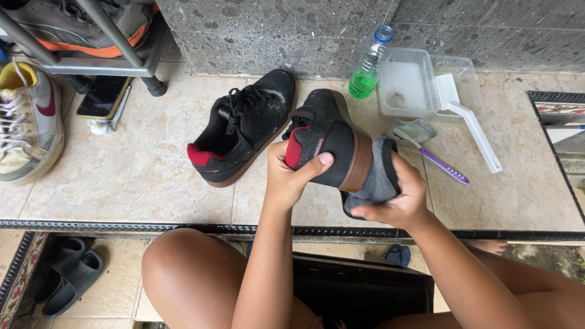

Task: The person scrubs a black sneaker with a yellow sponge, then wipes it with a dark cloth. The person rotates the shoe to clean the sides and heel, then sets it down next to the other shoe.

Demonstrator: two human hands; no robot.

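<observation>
The left hand grips the heel of a black shoe held above the tiled floor, while the right hand presses a grey cloth against its brown sole (fingers wrapped around). Its mate lies just beside, near a purple toothbrush.

black shoe tilted sideways, grey cloth against sole

Beige tiled floor, bearing black shoe, white sneaker, phone, green-liquid bottle, clear tub, white scoop, purple toothbrush, metal rack leg
</observation>
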